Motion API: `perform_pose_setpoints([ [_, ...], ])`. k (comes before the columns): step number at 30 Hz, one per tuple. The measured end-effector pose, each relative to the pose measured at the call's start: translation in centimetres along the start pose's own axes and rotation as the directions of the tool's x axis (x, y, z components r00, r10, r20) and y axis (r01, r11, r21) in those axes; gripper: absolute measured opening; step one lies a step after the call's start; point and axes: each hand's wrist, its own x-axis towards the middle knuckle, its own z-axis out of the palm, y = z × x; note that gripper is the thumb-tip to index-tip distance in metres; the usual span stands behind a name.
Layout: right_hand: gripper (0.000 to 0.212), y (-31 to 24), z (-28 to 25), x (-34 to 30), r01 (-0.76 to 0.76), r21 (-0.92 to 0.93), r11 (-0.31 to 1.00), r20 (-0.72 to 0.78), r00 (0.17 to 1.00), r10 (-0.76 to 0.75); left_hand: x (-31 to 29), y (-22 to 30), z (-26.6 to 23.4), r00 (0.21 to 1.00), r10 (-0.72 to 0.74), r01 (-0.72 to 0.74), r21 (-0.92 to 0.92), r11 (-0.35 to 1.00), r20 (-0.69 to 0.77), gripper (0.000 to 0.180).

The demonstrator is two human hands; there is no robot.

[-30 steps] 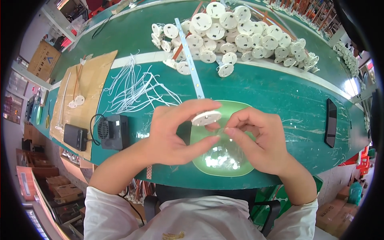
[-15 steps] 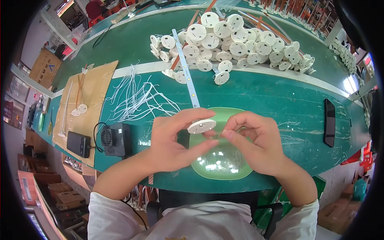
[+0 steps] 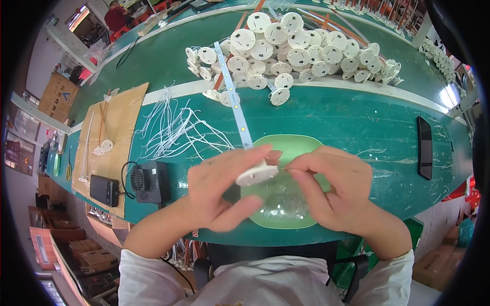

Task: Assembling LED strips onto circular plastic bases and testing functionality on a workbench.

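Observation:
My left hand (image 3: 217,188) is closed around the near end of a light-blue LED strip (image 3: 233,97) with yellow chips along it. A white round end cap (image 3: 256,175) sits at that end, beside the fingers, its flat face tilted toward me; the thumb is apart from it. The strip slants away to the far left. My right hand (image 3: 339,188) pinches with thumb and forefinger close to the cap's right edge. Something thin shows at those fingertips, too small to name. Below both hands lies a light-green tray (image 3: 283,222) with small shiny pieces in it.
A heap of white round caps (image 3: 297,56) lies beyond the strip. White wires (image 3: 176,132), a black device with a grille (image 3: 149,182), a black box (image 3: 104,190) and a cardboard sheet (image 3: 120,115) are to the left. A black phone (image 3: 424,148) lies right.
The end cap has moved slightly down and tilted, with my left hand. My right hand has turned and shifted a little right, still pinching. The view has shifted slightly.

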Motion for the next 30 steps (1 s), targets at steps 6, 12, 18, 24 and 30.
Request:
perform_pose_setpoints([
  [6, 0.022, -0.3, 0.2, -0.2, 0.284, -0.086, 0.955, -0.168, 0.941, -0.295, -0.4, 0.8, 0.1, 0.997, 0.062, -0.055, -0.123, 0.991, 0.052, 0.054],
  [12, 0.024, -0.8, -1.2, 0.1, 0.375, -0.085, 0.923, -0.184, 0.905, -0.385, -0.3, 2.0, -0.7, 0.997, 0.071, -0.069, -0.232, 0.970, 0.000, 0.047],
  [18, 0.024, -1.9, -2.3, -0.1, 0.404, -0.034, 0.914, -0.261, 0.879, -0.398, -1.0, 4.4, -1.4, 0.989, 0.111, -0.135, -0.290, 0.947, -0.096, 0.033],
  [24, 0.022, -0.9, -2.2, -0.5, 0.422, -0.040, 0.906, -0.312, 0.856, -0.412, -1.5, 5.6, -6.1, 0.979, 0.155, 0.039, -0.865, 0.500, 0.134, 0.040],
  [30, 0.018, -0.6, -1.3, 0.1, 0.341, -0.136, 0.930, -0.323, 0.872, -0.367, -0.7, 3.3, -2.0, 0.933, 0.158, -0.047, 0.328, 0.944, -0.323, 0.040],
])
